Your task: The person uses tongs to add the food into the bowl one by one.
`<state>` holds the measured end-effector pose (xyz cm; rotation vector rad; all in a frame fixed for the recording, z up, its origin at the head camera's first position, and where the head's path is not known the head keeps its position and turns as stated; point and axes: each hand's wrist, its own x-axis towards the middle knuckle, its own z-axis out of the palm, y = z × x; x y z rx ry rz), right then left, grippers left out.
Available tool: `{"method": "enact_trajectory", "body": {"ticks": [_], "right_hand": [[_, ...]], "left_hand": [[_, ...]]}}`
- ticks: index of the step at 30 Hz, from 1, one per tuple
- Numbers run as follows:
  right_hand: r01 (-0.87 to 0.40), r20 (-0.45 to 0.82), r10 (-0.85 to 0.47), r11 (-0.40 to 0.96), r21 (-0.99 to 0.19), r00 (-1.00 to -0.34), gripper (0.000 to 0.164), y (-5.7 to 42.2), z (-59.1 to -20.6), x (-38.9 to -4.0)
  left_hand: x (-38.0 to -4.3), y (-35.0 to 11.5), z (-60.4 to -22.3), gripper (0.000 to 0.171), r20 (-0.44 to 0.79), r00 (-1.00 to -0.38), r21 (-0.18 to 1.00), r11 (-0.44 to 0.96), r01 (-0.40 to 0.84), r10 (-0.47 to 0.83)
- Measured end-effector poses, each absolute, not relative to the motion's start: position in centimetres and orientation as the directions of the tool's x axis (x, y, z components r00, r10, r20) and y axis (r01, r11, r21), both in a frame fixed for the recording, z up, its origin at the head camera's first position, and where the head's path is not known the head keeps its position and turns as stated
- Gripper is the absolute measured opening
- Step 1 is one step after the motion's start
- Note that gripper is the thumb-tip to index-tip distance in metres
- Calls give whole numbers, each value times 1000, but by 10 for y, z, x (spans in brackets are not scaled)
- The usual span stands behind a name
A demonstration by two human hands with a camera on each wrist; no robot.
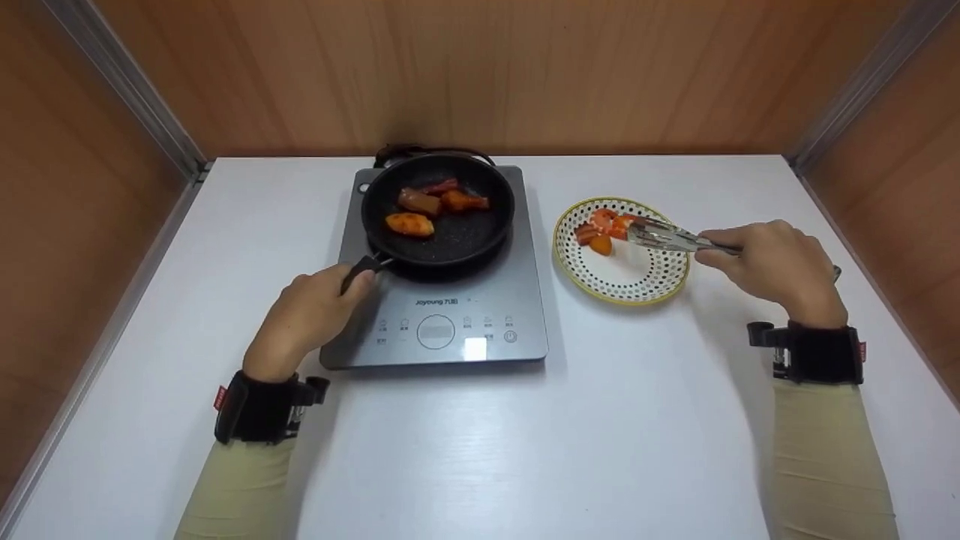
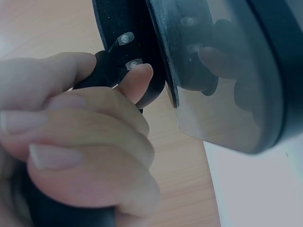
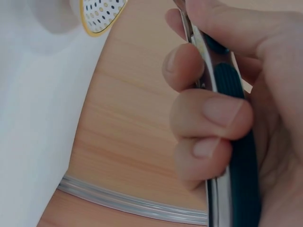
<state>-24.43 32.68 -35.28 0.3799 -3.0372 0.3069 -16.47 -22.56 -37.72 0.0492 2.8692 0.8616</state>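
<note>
With curled fingers my left hand (image 1: pixel 311 315) grips the black handle (image 1: pixel 362 271) of a frying pan (image 1: pixel 469 236). In the pan lie a drumstick-like piece (image 1: pixel 465 201), an orange oval piece (image 1: pixel 410 224) and brown and reddish meat-like pieces (image 1: pixel 418 201). My right hand (image 1: pixel 780 262) holds metal tongs (image 1: pixel 667 237), and their dark grip (image 3: pixel 244 161) shows in the right wrist view. The tongs' tips are over a dotted, yellow-rimmed plate (image 1: pixel 630 289), at a red-orange food piece (image 1: pixel 621 226). Whether they pinch it, I cannot tell. Beside it lie a bacon-like piece (image 1: pixel 585 234) and an orange chunk (image 1: pixel 601 244).
The pan is over a grey induction cooker (image 1: pixel 487 300) with a control panel at its front. A black cord (image 1: pixel 386 152) runs behind it. The white table (image 1: pixel 480 442) is bounded by wooden panels (image 1: pixel 480 75) at the back and sides.
</note>
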Motion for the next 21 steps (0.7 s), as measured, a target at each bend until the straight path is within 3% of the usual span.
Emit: {"method": "enact_trajectory", "body": {"ticks": [9, 21], "right_hand": [[-276, 207, -235, 940, -201, -950, 40, 314, -345, -238], [-315, 286, -257, 932, -179, -923, 37, 290, -346, -233]], "left_hand": [[-164, -224, -376, 39, -130, -990, 567, 823, -26, 58], [-164, -225, -374, 44, -128, -989, 556, 831, -11, 72]]}}
